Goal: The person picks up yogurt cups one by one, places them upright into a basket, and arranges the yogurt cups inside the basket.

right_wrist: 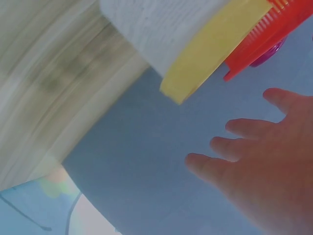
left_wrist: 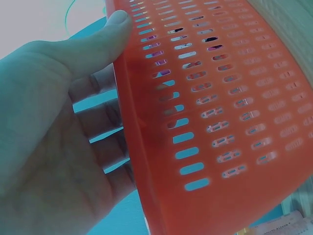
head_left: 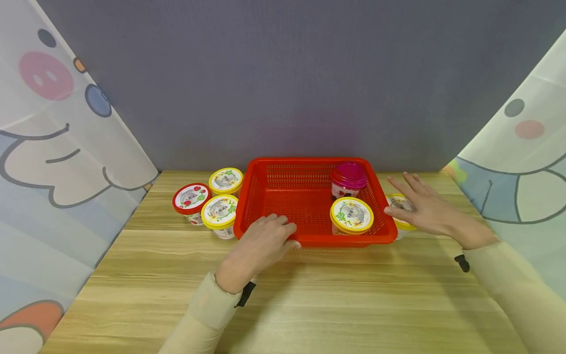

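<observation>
My left hand (head_left: 261,241) grips the front rim of a red perforated plastic basket (head_left: 323,240). In the left wrist view its thumb lies on the outer side and the fingers reach over the rim. Two paper tubs stand inside on the right: one with a magenta lid (head_left: 349,175) at the back, one with a yellow lid (head_left: 351,215) in front. My right hand (head_left: 426,209), fingers spread, hovers over another yellow-lidded tub (head_left: 399,200) just outside the basket's right wall. In the right wrist view a gap shows between the fingers and that tub's lid (right_wrist: 215,54).
Left of the basket stand a red-lidded tub (head_left: 192,197) and two yellow-lidded ones, one at the back (head_left: 226,180) and one in front (head_left: 219,211). A grey panel (head_left: 283,88) rises behind the wooden table (head_left: 336,305). Cartoon-printed curtains (head_left: 62,137) flank both sides.
</observation>
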{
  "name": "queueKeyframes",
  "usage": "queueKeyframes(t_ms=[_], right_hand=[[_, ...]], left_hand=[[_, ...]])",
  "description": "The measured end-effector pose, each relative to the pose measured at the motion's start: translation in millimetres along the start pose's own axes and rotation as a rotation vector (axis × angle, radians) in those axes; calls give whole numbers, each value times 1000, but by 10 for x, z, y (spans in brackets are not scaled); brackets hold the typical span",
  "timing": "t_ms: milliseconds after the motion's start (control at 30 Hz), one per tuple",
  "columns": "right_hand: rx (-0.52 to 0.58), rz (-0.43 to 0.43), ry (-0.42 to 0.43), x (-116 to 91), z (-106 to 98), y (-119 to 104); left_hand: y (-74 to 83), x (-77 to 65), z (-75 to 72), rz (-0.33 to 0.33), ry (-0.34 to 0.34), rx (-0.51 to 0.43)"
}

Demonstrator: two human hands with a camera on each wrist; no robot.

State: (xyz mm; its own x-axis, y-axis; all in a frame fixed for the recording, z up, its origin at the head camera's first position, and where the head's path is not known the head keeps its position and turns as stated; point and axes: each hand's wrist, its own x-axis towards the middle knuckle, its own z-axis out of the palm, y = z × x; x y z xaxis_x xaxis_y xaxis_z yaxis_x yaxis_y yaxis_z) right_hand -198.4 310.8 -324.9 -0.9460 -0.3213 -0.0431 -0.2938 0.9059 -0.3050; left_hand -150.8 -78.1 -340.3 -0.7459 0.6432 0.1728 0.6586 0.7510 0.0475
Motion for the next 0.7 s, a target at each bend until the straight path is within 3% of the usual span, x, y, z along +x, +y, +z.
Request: queueKeyframes(t_ms=[367,700], right_hand=[[30,15,-24,-70,-5,157],[118,-32,-101,-124,-9,254]], left_hand=[[-7,-8,-5,5,6,5],[-5,-3,-8,5,2,3]])
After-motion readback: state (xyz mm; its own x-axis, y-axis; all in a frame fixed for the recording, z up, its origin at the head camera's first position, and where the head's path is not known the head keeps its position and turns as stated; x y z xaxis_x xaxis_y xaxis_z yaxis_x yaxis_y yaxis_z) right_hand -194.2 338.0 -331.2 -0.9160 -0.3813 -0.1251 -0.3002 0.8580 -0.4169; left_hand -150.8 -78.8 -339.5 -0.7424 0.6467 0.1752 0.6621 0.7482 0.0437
